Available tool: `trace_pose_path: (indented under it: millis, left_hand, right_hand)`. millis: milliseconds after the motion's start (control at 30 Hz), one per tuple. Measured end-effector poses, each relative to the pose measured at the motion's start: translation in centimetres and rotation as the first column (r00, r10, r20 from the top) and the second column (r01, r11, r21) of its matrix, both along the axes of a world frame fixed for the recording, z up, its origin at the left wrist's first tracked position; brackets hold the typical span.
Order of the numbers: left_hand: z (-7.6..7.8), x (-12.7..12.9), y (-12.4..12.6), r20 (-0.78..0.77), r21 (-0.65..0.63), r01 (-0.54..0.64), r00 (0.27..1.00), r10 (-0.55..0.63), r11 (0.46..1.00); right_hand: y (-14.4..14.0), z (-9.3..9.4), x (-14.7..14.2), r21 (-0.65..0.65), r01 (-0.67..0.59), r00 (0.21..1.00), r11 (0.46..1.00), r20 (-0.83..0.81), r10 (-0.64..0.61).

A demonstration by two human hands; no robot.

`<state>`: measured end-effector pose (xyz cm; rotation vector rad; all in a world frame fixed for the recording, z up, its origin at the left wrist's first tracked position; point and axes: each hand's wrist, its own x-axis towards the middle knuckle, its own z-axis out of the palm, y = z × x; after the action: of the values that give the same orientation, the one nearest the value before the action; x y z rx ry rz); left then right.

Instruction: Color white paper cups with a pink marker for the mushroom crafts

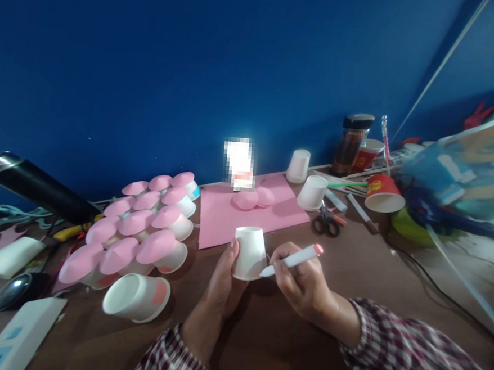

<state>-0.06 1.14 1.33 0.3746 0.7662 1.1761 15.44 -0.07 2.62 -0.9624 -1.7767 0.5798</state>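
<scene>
My left hand (222,282) is closed around a white paper cup (249,254), which is upside down above the brown table. In my right hand (301,282) is a white marker (296,259) with a reddish end pointing up to the right. Its other end is at the cup's lower right rim; whether it touches I cannot tell. Behind the cup lies a pink sheet of paper (217,219) with two pink paper cones (246,199) on it. To the left stand rows of white cups topped with pink cones (157,247).
At front left, a white cup (137,297) has an orange patch. A white power strip (23,333) and a black cylinder (39,187) are further left. Right of the sheet are two upturned cups (313,193), black scissors (326,224), markers (362,213), a red cup (384,193) and a dark jar (352,144).
</scene>
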Motion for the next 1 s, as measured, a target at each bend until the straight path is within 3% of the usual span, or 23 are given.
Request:
trace_pose_path:
  millis: [100, 300, 633, 833, 1000]
  left_hand:
    - [-0.11, 0.04, -0.06, -0.032, 0.003, -0.023, 0.999, 0.023, 1.0]
    - [-0.31, -0.18, -0.32, -0.097, 0.057, 0.067, 0.993, -0.061, 0.996]
    - [-0.89, -0.17, -0.16, -0.108, 0.081, 0.094, 0.991, -0.085, 0.992]
    - [-0.7, -0.09, -0.21, -0.112, 0.084, 0.094, 0.99, -0.085, 0.992]
    - [-0.54, 0.03, -0.01, -0.084, 0.061, 0.022, 0.996, -0.017, 0.998]
  right_hand:
    - [-0.12, 0.27, 0.0, 0.013, -0.015, 1.0, 1.0, 0.017, 0.015]
    - [-0.09, 0.22, 0.06, 0.035, 0.01, 0.999, 0.999, 0.033, -0.011]
    - [0.05, 0.1, 0.15, 0.076, 0.059, 0.998, 0.995, 0.024, -0.061]
    - [0.04, 0.31, 0.22, 0.083, 0.075, 0.996, 0.994, 0.037, -0.078]
    - [0.2, -0.15, 0.27, 0.06, 0.036, 0.998, 0.998, 0.045, -0.039]
